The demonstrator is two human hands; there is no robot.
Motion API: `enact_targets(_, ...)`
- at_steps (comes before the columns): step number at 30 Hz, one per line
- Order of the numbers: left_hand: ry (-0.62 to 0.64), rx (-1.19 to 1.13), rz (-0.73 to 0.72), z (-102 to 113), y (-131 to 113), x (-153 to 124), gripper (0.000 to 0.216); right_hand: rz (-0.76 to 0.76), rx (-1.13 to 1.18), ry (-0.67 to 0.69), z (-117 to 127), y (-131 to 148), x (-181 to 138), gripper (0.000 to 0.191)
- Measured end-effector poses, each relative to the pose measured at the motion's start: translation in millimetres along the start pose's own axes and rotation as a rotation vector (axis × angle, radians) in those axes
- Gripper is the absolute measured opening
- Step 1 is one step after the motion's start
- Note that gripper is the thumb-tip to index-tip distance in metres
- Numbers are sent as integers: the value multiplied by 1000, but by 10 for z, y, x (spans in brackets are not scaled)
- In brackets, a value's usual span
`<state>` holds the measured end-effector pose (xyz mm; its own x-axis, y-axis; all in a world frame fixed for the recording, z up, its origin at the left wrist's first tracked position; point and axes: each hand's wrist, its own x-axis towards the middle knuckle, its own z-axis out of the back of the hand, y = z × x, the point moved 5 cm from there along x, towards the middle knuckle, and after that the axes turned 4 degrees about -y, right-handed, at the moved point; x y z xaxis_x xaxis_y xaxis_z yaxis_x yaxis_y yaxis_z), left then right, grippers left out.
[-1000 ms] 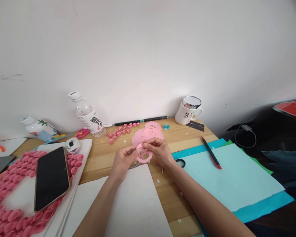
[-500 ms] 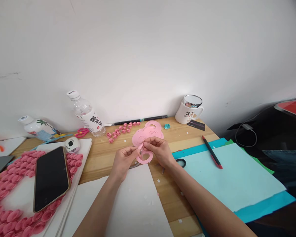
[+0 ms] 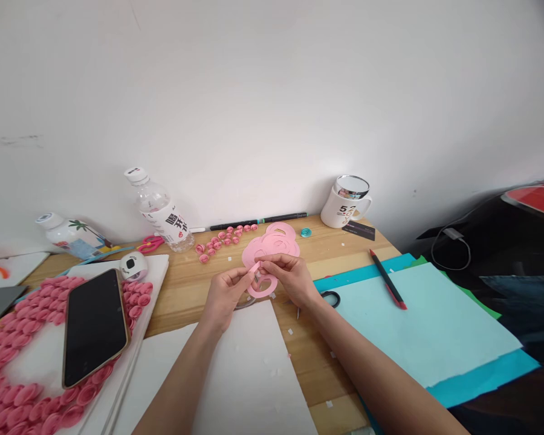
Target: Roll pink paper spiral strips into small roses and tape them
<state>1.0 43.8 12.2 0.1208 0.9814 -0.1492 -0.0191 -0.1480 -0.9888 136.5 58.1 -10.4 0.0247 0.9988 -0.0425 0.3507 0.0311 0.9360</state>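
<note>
Both my hands meet over the wooden desk point(image 3: 185, 290) and pinch one pink paper spiral point(image 3: 263, 285). My left hand point(image 3: 226, 289) grips its outer strip end with thumb and forefinger. My right hand point(image 3: 288, 275) pinches the strip from the other side, fingers curled, while the loose coil hangs below them. Just behind lie several more flat pink spiral discs point(image 3: 274, 243) and a row of small rolled pink paper roses point(image 3: 222, 240).
A phone point(image 3: 95, 326) lies on a white board ringed with pink roses point(image 3: 9, 399). Two bottles point(image 3: 161, 211), pink scissors point(image 3: 150, 243), a white mug point(image 3: 348, 204), a red pen point(image 3: 387, 279) on light blue paper point(image 3: 417, 320), black scissors point(image 3: 332, 297) and white foam sheet point(image 3: 249, 374) surround my hands.
The spiral's coil has lifted slightly and my fingers have shifted along the strip. The view wobbled a little; nothing else on the desk moved.
</note>
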Motion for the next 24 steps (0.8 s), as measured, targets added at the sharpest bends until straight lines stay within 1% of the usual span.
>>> enact_targets(4, -15, -2, 9, 28, 0, 15, 21, -23, 9, -5, 9, -14, 5, 20)
enact_targets(9, 11, -11, 25, 28, 5, 17, 20, -22, 46, -14, 21, -26, 17, 19)
enact_targets(12, 23, -22, 29, 18, -2, 13, 19, -3, 39, 2, 15, -23, 12, 16)
enact_targets(15, 42, -38, 29, -1, -7, 7, 19, 6, 22, -17, 24, -24, 10, 16)
enact_targets(18, 7, -44, 39, 14, 10, 13, 18, 14, 8, -40, 32, -20, 13, 18)
enact_targets(21, -57, -58, 42, 59, 33, 29, 21, 12, -24, -10, 14, -17, 10, 24)
enact_targets(24, -84, -56, 49, 93, 47, 41, 23, 6, -27, -10, 13, -16, 6, 27)
